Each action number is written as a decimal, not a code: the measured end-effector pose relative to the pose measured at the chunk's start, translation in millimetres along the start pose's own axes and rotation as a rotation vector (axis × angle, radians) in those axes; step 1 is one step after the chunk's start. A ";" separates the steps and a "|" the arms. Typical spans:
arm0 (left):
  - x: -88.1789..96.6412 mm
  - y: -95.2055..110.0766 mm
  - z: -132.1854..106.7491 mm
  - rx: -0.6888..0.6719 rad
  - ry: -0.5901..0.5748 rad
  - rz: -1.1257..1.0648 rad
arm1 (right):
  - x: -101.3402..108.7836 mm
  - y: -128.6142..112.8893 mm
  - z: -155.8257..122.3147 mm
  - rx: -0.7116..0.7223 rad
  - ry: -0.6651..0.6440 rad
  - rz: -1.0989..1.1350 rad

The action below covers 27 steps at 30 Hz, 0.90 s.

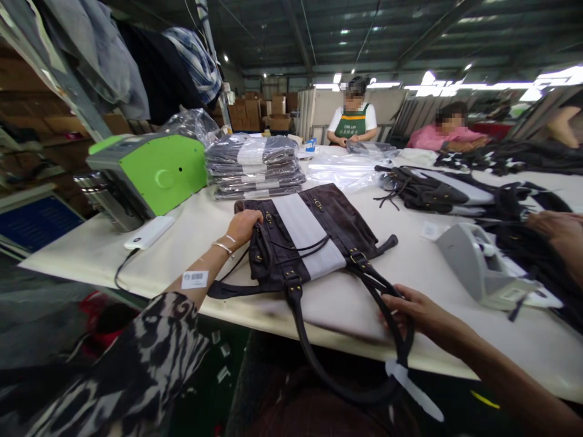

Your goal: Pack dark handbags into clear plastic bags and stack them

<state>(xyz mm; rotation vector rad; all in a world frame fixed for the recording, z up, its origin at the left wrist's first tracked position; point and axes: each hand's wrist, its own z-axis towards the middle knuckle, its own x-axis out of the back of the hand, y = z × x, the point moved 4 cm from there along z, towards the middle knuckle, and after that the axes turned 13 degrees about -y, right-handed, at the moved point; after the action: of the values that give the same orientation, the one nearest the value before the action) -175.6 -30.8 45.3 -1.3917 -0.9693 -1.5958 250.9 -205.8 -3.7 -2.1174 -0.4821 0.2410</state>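
A dark brown leather handbag (348, 221) lies flat on the white table, a pale wrapping band (307, 227) around its middle. My left hand (246, 226), with bangles on its wrist, is closed on the bag's far left corner. Close to the table's front edge, my right hand (410, 309) has its fingers around one side of the looped handles (303, 331), which hang over the edge toward me. A white strip (418, 391) is wrapped on the handle's lower end. Thin dark cords lie across the bag. A barcode sticker (195, 279) is on my left forearm.
Plastic-wrapped bags (255, 167) are stacked behind, beside a green machine (159, 173). A metal flask (112, 203) and a white power bank (149, 232) stand left. A grey dispenser (478, 264) and more dark bags (437, 191) lie right. A co-worker's hand (558, 237) is at far right; two people work behind.
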 end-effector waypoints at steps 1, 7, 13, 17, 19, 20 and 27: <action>-6.3 3.1 2.3 -0.020 -0.031 0.013 | -0.7 7.9 -9.6 -0.018 0.002 0.045; -10.8 -12.3 -14.5 -0.103 -0.130 0.089 | -24.8 49.0 -44.8 -0.032 -0.099 0.226; 22.7 -13.9 -61.1 0.183 -0.011 -0.210 | -50.3 57.0 -37.3 0.020 -0.124 0.298; 21.8 33.9 -76.1 0.312 -0.138 -0.292 | -66.8 55.1 -33.0 0.034 -0.186 0.264; 16.4 55.6 -76.6 0.362 -0.160 -0.222 | -73.0 57.6 -31.3 0.047 -0.232 0.221; 12.4 62.7 -76.0 0.389 -0.167 -0.180 | -74.6 60.5 -30.2 0.059 -0.252 0.189; -11.2 31.5 -79.4 0.556 -0.014 -0.578 | -65.7 109.3 -17.6 0.087 -0.333 0.055</action>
<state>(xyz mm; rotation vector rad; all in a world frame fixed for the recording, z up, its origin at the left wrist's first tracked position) -176.6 -115.1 27.3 -0.7710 -1.7746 -1.5244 224.6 -301.7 -85.4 -2.0140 -0.5949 0.6417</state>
